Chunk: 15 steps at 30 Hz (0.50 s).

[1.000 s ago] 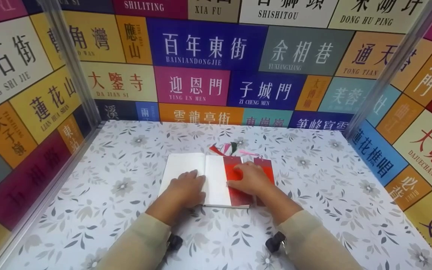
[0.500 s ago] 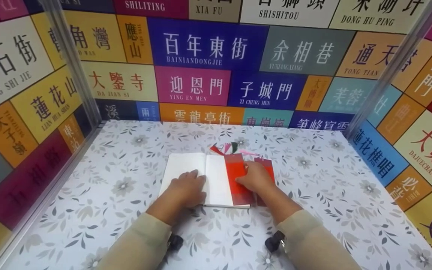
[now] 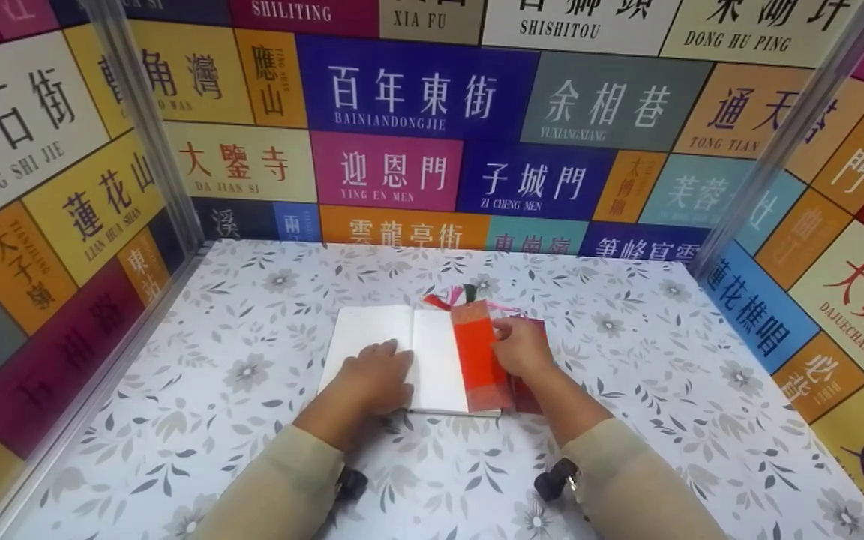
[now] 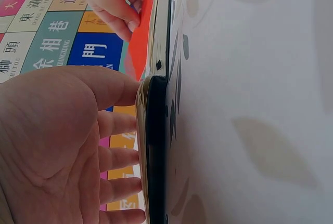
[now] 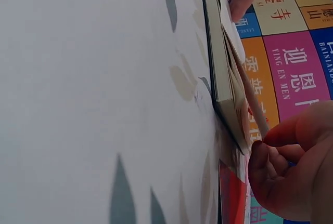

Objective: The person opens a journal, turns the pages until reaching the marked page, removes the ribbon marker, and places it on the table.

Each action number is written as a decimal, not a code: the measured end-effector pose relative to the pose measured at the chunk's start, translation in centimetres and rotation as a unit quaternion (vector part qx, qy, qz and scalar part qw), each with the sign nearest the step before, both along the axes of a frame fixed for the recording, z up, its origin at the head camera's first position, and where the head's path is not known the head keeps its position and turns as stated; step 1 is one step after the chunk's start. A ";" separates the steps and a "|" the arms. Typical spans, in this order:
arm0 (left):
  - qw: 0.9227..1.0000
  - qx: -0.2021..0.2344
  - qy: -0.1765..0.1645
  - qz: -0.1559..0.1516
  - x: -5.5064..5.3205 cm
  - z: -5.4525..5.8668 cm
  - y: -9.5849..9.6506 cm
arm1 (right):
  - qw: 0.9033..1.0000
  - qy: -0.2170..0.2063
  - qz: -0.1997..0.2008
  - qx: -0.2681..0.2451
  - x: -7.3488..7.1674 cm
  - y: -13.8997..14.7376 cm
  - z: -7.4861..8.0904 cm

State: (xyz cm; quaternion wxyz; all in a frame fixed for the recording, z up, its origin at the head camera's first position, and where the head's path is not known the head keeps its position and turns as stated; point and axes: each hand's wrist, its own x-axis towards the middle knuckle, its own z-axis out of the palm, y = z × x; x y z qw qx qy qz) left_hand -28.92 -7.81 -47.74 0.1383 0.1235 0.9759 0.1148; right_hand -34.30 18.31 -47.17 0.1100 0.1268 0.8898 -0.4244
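An open book [image 3: 430,360] with blank white pages and a dark cover lies on the table. My left hand [image 3: 372,379] rests on its left page, fingertips touching the paper in the left wrist view. A red bookmark [image 3: 477,364] with darker ends slants over the right page. My right hand [image 3: 526,349] pinches its right edge between thumb and fingers, and in the right wrist view [image 5: 291,156] the bookmark stands tilted off the page. Another red bookmark [image 3: 529,394] lies on the table right of the book, partly under my right hand.
Red, pink and green tassels [image 3: 462,294] spread behind the book. The table [image 3: 252,450] has a floral cover. Panels of colourful printed signs [image 3: 417,90] enclose the back and both sides.
My right hand has shifted from lying over the bookmark to pinching its right edge. The bookmark's right side has lifted and tilted. My left hand has stayed in place.
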 end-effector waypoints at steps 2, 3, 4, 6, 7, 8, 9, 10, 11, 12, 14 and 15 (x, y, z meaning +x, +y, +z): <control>1.000 0.000 -0.004 0.002 0.0 0.0 0.0 | 1.000 -0.002 -0.006 -0.024 -0.1 0.1 0.0; 1.000 -0.001 -0.006 0.003 0.0 0.1 0.0 | 0.999 -0.005 -0.010 -0.038 -0.2 0.2 0.0; 1.000 -0.002 -0.008 0.003 0.1 0.1 0.0 | 0.999 -0.008 -0.016 -0.050 -0.2 0.3 0.0; 1.000 -0.004 -0.009 0.001 0.1 0.2 0.0 | 0.996 -0.017 -0.031 -0.080 -0.3 0.5 0.2; 1.000 -0.006 -0.008 -0.001 0.1 0.3 0.0 | 0.994 -0.023 -0.038 -0.097 -0.3 0.7 0.3; 1.000 -0.008 -0.006 -0.004 0.1 0.3 0.0 | 0.992 -0.026 -0.044 -0.115 -0.4 0.9 0.5; 1.000 -0.010 -0.003 -0.006 0.1 0.3 0.0 | 0.990 -0.029 -0.048 -0.130 -0.4 1.2 0.7; 1.000 -0.012 0.000 -0.009 0.1 0.3 0.0 | 0.988 -0.029 -0.053 -0.145 -0.5 1.6 0.9; 1.000 -0.012 0.002 -0.011 0.1 0.3 0.0 | 0.985 -0.027 -0.057 -0.161 -0.6 2.0 1.1; 1.000 -0.013 0.004 -0.012 0.1 0.4 0.0 | 0.982 -0.026 -0.061 -0.174 -0.7 2.4 1.2; 1.000 -0.013 0.006 -0.012 0.1 0.4 0.0 | 0.978 -0.020 -0.067 -0.198 -1.0 3.5 1.6; 1.000 -0.013 0.007 -0.013 0.1 0.4 0.0 | 0.976 -0.019 -0.074 -0.204 -1.2 4.0 1.7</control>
